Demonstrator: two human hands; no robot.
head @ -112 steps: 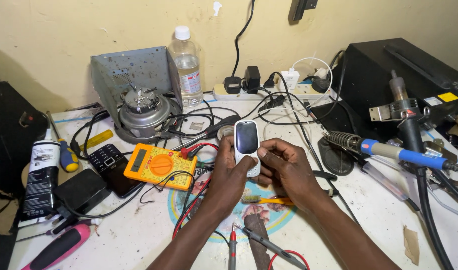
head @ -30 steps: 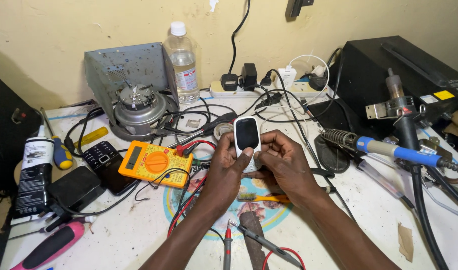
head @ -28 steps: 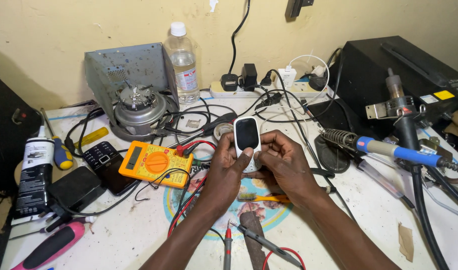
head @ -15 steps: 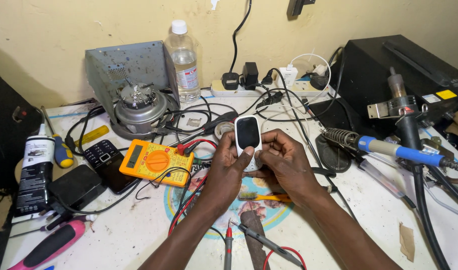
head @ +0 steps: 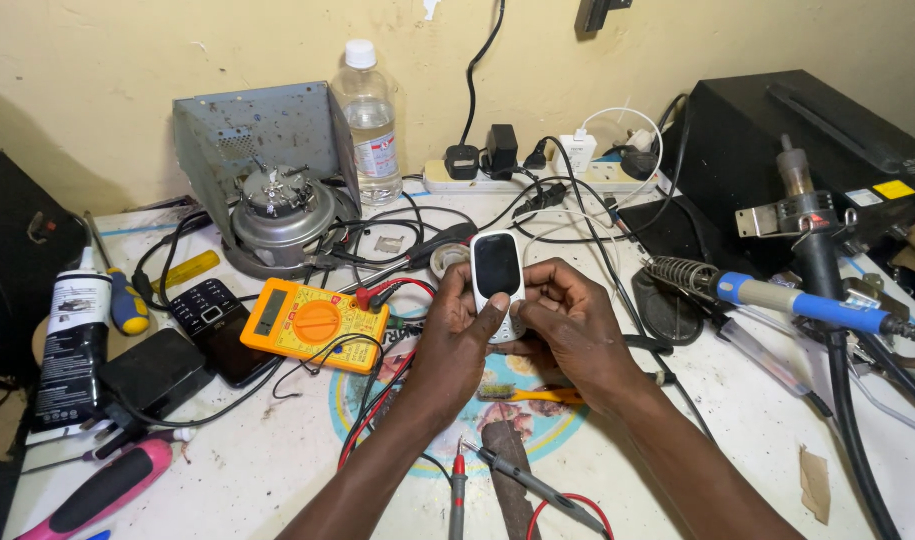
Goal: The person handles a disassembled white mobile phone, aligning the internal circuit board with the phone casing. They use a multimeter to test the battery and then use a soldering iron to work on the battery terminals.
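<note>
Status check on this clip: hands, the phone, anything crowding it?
Left hand and right hand both grip small white phone, screen dark. Orange multimeter and its leads close left.

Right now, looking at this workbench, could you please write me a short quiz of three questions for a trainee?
1. True or false: both hands hold the small white phone.
2. Which lies nearer the left hand: A) the orange multimeter, B) the blue-handled soldering iron?
3. Fill in: the phone's screen is ____ (lit or dark).

Key: 1 true; 2 A; 3 dark. The right hand grips the phone's lower part.
</note>
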